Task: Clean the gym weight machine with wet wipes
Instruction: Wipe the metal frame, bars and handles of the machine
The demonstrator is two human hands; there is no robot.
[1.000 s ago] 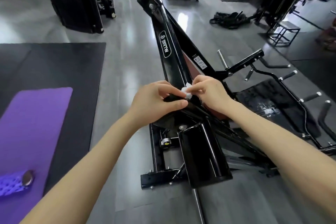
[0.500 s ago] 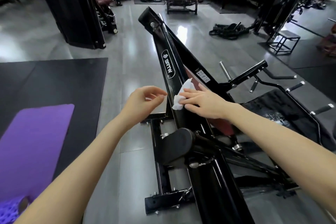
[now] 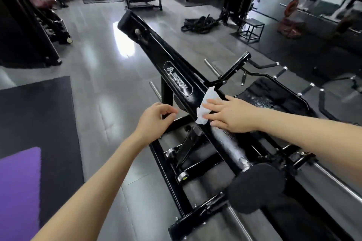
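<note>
We press the wet wipe [image 3: 205,107] flat-fingered with our right hand [image 3: 231,114] along the machine's beam [image 3: 174,68], mid-frame; our left hand [image 3: 154,117] hovers loosely curled, holding nothing.

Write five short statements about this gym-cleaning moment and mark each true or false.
The right hand presses a white wet wipe flat on the machine's black sloped beam. True.
The left hand grips the wipe too. False: it hovers beside the beam, holding nothing.
A purple mat lies on the floor at the left. True.
The wipe covers the beam's logo. False: it lies just down the beam from it.
The battle rope hangs over the beam. False: it lies coiled on the floor beyond.
</note>
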